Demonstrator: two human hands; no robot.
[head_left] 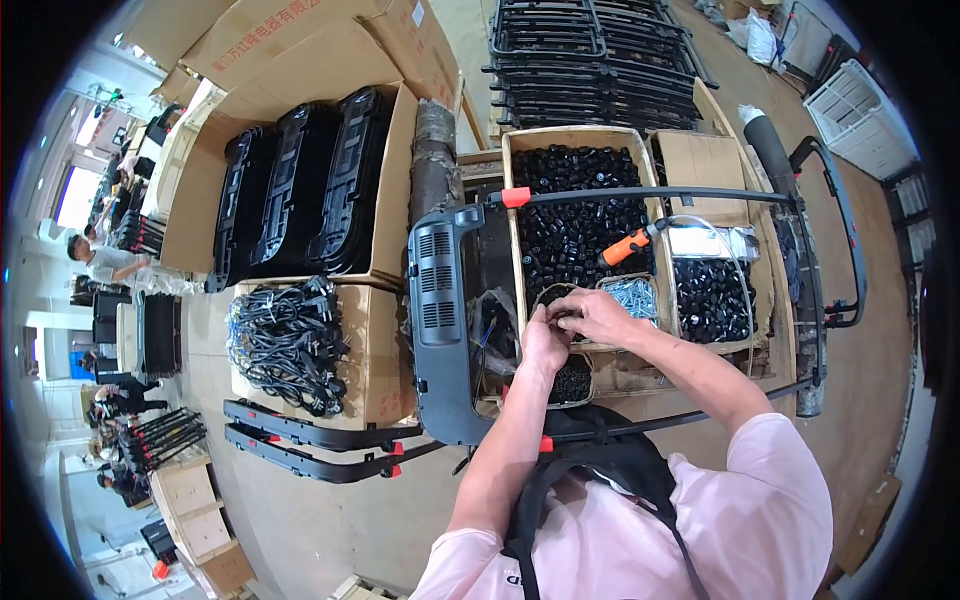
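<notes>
My left hand (545,342) and my right hand (594,317) meet in front of me, over a small round container (556,293) at the near edge of a wooden tray of black caster-like parts (580,180). The fingers of both are bent and pressed together; what they hold is too small to make out. To the right of my right hand lies a small box of silvery screws (632,298). Just below my hands sits a small box of tiny dark parts (571,382). An orange power screwdriver (627,248) rests on the black parts, a pale hose running from it.
A black frame with a vented panel (437,285) surrounds this work area. At left stand a carton of black mouldings (290,190) and a carton piled with black cables (290,340). Black frames (595,60) are stacked at the back. Other people (105,262) are far left.
</notes>
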